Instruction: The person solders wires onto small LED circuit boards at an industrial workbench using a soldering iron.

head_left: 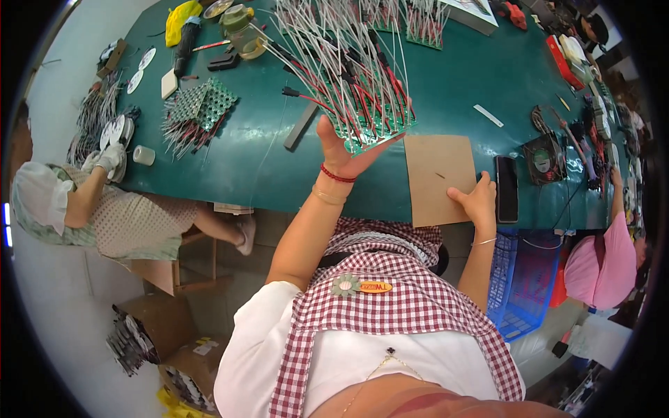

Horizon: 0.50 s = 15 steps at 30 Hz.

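Note:
My left hand (343, 155) is closed around the near edge of a green circuit board panel (380, 134), raised over the table's front part. Many white and red wires (341, 66) stand up from it, some with black connectors. The fingers under the panel are mostly hidden. My right hand (479, 200) lies on the right edge of a brown cardboard sheet (435, 157), thumb and fingers apart. A short dark mark or sliver shows on the sheet. Just right of this hand lies a black phone (506, 189).
The green table (272, 164) carries a stack of wired boards (198, 108), a dark bar (301, 127), a jar (242, 33) and a white strip (488, 115). A gloved co-worker (104, 164) sits left; someone in pink (603, 268) is at right. A blue crate (519, 292) stands below the edge.

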Tool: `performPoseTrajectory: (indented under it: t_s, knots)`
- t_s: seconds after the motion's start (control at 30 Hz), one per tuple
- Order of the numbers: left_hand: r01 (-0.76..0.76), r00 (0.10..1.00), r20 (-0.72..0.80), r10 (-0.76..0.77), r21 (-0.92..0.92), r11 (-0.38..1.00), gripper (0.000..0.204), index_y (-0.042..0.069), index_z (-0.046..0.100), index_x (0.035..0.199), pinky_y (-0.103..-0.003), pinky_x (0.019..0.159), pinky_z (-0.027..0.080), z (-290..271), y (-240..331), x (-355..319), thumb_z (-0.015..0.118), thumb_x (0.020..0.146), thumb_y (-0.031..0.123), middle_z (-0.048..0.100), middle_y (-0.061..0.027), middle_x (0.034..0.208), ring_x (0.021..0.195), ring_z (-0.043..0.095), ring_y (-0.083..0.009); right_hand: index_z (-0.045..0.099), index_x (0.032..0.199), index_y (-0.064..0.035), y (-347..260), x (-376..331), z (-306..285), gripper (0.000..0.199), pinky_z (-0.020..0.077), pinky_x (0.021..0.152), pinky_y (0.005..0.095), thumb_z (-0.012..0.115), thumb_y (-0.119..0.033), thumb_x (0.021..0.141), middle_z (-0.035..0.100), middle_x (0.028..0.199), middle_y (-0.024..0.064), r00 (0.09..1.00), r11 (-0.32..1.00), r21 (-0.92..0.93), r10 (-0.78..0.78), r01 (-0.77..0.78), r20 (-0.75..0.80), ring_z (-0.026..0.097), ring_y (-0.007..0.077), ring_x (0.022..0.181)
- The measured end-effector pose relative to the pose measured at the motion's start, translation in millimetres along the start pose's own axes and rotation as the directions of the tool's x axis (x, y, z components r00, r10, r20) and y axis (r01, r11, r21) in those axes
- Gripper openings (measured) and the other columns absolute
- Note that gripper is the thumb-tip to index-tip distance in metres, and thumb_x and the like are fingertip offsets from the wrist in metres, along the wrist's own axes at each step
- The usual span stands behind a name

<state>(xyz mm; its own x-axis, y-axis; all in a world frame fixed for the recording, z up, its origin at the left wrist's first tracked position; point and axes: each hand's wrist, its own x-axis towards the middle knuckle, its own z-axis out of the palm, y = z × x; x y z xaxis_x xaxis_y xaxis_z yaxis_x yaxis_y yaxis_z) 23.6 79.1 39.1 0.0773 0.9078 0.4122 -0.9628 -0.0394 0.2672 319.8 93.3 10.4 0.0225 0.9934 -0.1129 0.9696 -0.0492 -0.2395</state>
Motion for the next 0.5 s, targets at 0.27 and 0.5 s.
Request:
performPoseTrajectory:
  t_s: [0.27, 0.5]
  knots:
    - [-0.051, 0.994, -0.097, 0.053, 0.019, 0.998, 0.105, 0.017, 0.033, 0.149, -0.044, 0.104, 0.035, 2.2, 19.0, -18.3, 0.073, 0.066, 0.068, 0.037, -0.0071, 0.15, 0.137, 0.036, -0.0283, 0.045, 0.13, -0.001, -19.3, 18.6, -9.2, 0.069, 0.0425, 0.098, 0.0409, 0.079, -0.02, 0.073, 0.048, 0.131, 0.0296, 0.987, 0.892, 0.45, -0.035, -0.04, 0.156, 0.047, 0.036, 0.123]
    - [-0.08, 0.994, -0.08, 0.077, -0.039, 0.996, 0.102, 0.017, 0.034, 0.148, -0.046, 0.104, 0.035, -6.0, 26.3, -22.6, 0.072, 0.068, 0.067, 0.033, -0.0079, 0.152, 0.137, 0.035, -0.0304, 0.028, 0.151, -0.0128, -39.3, -6.9, 5.9, 0.091, 0.0383, 0.1, 0.0422, 0.076, -0.036, 0.078, 0.042, 0.138, 0.0185, 0.916, 0.728, 0.559, -0.281, 0.398, -0.286, 0.048, 0.0308, 0.11]
